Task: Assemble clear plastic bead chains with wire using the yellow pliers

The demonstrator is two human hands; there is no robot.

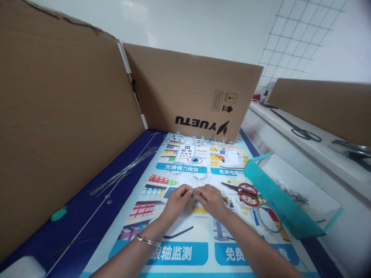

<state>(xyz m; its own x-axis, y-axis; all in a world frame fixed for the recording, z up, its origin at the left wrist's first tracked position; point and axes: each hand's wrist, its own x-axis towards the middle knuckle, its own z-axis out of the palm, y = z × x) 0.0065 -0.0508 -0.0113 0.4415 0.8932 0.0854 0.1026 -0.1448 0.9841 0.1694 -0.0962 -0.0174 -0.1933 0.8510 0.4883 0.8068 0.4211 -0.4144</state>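
Note:
My left hand (180, 196) and my right hand (212, 199) meet over the middle of the printed sheet (199, 227), thumbs and fingers pinched together. Whatever lies between the fingertips is too small to make out. Just beyond the hands are loops of thin wire with clear bits (200, 177) on the sheet. A pair of scissors with red handles (248, 195) rests to the right of my right hand, blades pointing left. Nearer to me than the scissors lies a coil of thin wire (269, 218). Yellow-and-black handles, partly hidden, show beside my right hand.
A teal box (285, 200) at the right contains a tangle of thin wire pieces (294, 195). At the left, a bundle of straight wires (124, 172) lies on the blue surface. Cardboard panels (191, 88) wall the left and back. Large scissors (304, 133) lie on the side ledge.

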